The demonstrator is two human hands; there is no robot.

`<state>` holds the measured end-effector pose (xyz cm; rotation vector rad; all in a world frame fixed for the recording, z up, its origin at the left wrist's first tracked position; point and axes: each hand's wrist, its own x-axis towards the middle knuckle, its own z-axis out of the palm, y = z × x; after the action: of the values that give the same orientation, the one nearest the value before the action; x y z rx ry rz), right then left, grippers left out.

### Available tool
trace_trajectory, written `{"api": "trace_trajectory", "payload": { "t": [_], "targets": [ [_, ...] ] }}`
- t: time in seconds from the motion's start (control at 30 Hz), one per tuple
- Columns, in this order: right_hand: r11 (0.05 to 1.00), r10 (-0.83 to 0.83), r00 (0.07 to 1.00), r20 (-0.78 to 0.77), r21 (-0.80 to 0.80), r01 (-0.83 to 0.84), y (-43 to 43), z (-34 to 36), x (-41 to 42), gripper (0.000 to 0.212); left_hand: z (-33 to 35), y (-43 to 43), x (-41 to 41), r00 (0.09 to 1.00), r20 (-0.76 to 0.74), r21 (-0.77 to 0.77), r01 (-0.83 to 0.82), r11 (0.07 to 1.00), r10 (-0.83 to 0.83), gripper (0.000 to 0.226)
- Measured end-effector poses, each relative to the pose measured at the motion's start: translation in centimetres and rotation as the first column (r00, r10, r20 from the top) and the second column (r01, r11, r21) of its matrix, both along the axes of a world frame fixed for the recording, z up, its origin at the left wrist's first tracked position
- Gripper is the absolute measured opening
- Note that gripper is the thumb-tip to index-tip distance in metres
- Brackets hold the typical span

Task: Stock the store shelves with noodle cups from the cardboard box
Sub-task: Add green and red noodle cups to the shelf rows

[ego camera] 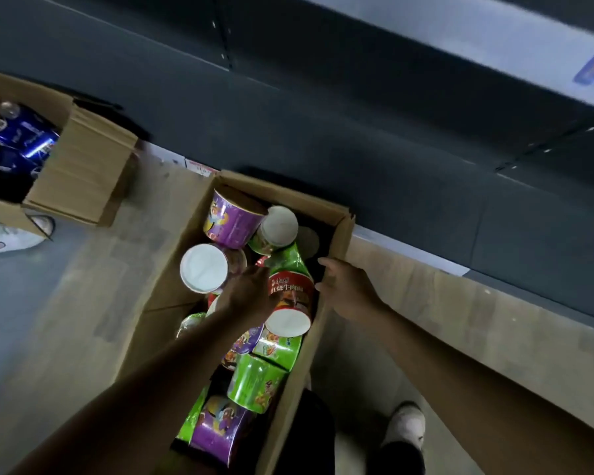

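An open cardboard box stands on the floor below me. Inside it, several noodle cups lie jumbled in purple, green and red wrappers. A purple cup rests at the far end, and a white cup bottom faces up beside it. My left hand reaches into the box with its fingers spread, against the left side of a red cup that lies with its white base toward me. My right hand grips the rim of the box's right wall, fingers curled over the edge.
A second cardboard box holding blue cans stands at the left, with another person's shoe beside it. The dark, low shelf unit runs across behind the boxes. My own shoe is at the lower right.
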<state>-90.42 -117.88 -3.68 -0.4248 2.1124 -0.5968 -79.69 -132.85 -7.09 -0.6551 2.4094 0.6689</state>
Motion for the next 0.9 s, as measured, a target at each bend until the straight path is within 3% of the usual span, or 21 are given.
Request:
{"api": "trace_trajectory", "payload": {
  "t": [0.27,0.47,0.57,0.9],
  "targets": [
    [0.991,-0.045,0.994,0.102,0.127,0.032,-1.1,-6.5,1.0,0.059,-9.2,1.1,-2.1,0.998,-0.014,0.045,0.056,0.997,-0.055,0.059],
    [0.989,-0.078,0.979,0.186,0.135,0.053,-1.2,-8.1,0.8,0.062,-12.9,2.5,-4.4,0.983,0.070,0.055,0.163,0.985,-0.167,0.065],
    [0.991,-0.056,0.979,0.196,0.132,0.031,-1.3,-8.5,0.6,0.058,-14.6,2.6,-5.1,0.983,0.110,0.089,0.137,0.987,-0.147,0.072],
    [0.988,-0.046,0.977,0.206,0.155,0.014,-1.1,-8.9,0.5,0.051,-14.3,1.9,-4.1,0.967,0.244,0.093,0.058,0.994,-0.079,0.066]
  ]
}}
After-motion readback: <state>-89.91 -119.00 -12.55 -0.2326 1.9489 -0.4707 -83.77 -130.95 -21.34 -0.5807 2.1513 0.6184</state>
